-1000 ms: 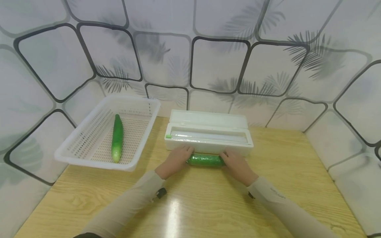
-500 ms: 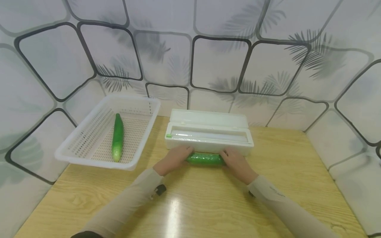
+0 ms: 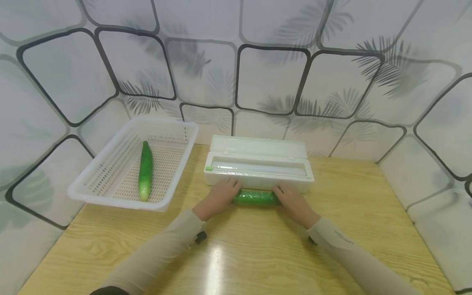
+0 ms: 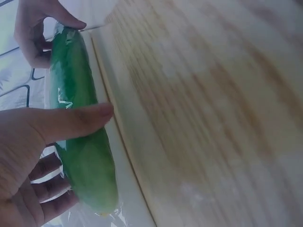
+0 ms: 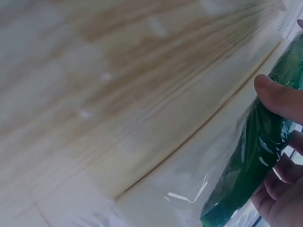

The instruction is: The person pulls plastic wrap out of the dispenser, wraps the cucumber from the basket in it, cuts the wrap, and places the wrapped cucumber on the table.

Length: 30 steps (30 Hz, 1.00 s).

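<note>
Wrapped cucumber (image 3: 255,198) lay on the wooden table (image 3: 258,254), long axis left to right, right against the front of the white film box (image 3: 258,166). Left hand (image 3: 218,197) curled round its left end, thumb on top; right hand (image 3: 293,202) gripped the right end likewise. Clear film clung to it. Two cucumbers in all: the second cucumber (image 3: 145,171), bare, lay in the white basket (image 3: 110,192), pointing front to back. One basket, one box.
</note>
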{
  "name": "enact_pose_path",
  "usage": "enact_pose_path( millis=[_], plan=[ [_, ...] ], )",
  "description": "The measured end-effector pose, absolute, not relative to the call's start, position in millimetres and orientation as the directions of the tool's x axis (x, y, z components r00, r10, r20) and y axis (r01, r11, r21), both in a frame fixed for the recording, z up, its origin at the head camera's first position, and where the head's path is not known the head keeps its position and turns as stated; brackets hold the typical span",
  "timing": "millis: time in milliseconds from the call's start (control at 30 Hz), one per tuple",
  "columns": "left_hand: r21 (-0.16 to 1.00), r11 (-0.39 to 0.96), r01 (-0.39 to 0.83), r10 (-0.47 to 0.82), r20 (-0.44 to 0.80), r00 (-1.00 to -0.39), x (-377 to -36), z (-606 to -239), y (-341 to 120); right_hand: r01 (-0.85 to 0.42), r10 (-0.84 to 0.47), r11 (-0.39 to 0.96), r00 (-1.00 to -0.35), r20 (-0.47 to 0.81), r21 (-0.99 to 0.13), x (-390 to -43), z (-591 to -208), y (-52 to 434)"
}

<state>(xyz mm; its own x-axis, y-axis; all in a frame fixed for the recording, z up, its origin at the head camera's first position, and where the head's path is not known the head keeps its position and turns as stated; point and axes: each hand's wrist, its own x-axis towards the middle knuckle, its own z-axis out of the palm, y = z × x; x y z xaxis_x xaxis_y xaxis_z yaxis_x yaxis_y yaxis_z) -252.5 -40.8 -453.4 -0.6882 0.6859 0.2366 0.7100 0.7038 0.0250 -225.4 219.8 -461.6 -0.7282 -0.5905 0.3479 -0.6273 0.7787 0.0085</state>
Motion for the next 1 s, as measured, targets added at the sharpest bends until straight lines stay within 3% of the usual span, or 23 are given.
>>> enact_pose_path(
  millis=[567, 1000],
  plan=[
    [0.188, 0.694, 0.695, 0.662, 0.214, -0.719, -250.1, -444.9, -44.8, -0.617, -0.587, 0.787, -0.739, 0.33, 0.018, -224.6, -459.2, 215.9],
    [0.145, 0.696, 0.704, 0.655, 0.274, -0.704, -250.2, -446.2, -43.9, -0.589, -0.595, 0.797, -0.723, 0.352, 0.136, -223.0, -462.5, 212.8]
  ],
)
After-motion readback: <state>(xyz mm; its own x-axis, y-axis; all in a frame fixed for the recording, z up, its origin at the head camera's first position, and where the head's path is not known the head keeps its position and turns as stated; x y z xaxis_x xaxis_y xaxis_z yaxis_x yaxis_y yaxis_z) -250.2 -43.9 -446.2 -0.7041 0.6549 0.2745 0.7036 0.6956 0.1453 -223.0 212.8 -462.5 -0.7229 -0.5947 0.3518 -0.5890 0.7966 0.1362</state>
